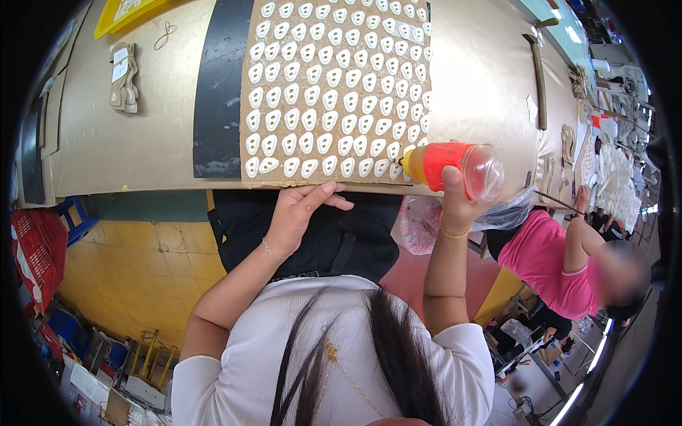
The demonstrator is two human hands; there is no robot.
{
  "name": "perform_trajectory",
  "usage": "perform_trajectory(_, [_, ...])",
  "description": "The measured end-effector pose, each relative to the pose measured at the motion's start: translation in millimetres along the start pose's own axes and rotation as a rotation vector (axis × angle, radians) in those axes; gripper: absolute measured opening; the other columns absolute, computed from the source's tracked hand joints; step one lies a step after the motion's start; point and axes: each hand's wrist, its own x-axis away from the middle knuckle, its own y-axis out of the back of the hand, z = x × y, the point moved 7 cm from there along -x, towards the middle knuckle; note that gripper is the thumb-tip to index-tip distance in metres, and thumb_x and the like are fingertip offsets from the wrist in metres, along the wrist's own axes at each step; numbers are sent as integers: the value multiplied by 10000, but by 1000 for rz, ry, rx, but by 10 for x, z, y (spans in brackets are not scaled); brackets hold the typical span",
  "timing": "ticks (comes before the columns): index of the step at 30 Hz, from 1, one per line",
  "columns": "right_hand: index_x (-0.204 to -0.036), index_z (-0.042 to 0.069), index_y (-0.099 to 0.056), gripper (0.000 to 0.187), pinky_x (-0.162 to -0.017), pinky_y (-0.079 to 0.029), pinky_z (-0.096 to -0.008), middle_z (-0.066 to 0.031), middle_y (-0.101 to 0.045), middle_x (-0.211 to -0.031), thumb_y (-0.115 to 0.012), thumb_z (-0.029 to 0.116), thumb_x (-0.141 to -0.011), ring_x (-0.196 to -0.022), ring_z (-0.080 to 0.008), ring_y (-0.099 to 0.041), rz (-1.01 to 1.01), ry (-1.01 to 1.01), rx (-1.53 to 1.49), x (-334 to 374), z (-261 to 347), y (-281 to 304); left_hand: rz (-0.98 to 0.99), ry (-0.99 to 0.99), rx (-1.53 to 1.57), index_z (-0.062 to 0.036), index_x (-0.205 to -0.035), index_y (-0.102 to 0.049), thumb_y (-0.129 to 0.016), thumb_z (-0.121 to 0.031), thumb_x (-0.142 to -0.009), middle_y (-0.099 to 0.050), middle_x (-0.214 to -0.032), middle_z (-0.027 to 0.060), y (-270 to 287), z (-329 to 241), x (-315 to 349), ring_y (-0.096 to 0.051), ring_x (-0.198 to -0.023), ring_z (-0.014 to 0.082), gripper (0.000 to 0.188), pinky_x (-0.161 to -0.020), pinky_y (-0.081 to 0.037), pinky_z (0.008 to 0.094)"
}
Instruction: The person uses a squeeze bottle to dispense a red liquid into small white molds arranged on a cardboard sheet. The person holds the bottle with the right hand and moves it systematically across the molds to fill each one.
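My right hand (460, 200) is wrapped round a clear squeeze bottle (442, 157) with a red band and amber contents. The bottle lies tilted almost level, its yellow nozzle pointing left at the near right corner of a cardboard sheet (249, 160). Rows of small white oval pieces (310, 119), each with dark marks in its middle, cover the sheet. Whether the nozzle touches a piece, I cannot tell. At the sheet's front edge is my left hand (302, 213), its fingers stretched out to the right and holding nothing.
Under the sheet's left side lies a dark board (219, 121). Tagged tan pieces (123, 78) and a yellow tray (124, 15) are farther left. A hammer (538, 78) lies on the right. Beyond it a person in pink (543, 255) sits near the table.
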Motion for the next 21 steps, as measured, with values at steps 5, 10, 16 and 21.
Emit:
perform_trajectory(5, [-755, -17, -561, 349, -536, -425, -259, -62, -528, -695, -793, 204, -619, -591, -155, -528, 25, 88, 29, 20, 61, -52, 5, 6, 18, 58, -970, -605, -519, -204, -884, -657, -847, 144, -7, -10, 7, -592, -871, 145, 289, -880, -380, 262])
perform_trajectory(10, [-788, -19, -560, 382, -558, -434, -262, -69, -536, -718, -795, 233, -621, -623, -159, -540, 17, 115, 61, -23, 73, -145, 1, 1, 2, 64, -973, -602, -521, -209, -882, -656, -846, 143, 5, -4, 0, -595, -873, 152, 299, -883, -378, 266])
perform_trajectory(16, [-1031, -1, -495, 575, -676, -490, -311, -124, -577, -889, -589, 505, -773, -779, -213, -590, -332, 41, -216, -222, 11, 152, 7, 17, 18, 70, -977, -601, -519, -218, -881, -661, -838, 143, -15, -12, 7, -576, -888, 133, 315, -895, -363, 258])
perform_trajectory(21, [-1050, 9, -492, 658, -701, -506, -361, -125, -582, -924, -439, 618, -807, -806, -241, -597, -214, -79, -832, -492, 120, 447, -5, 14, -41, 56, -979, -602, -515, -217, -881, -660, -810, 150, -1, 15, -8, -587, -857, 156, 303, -874, -377, 277])
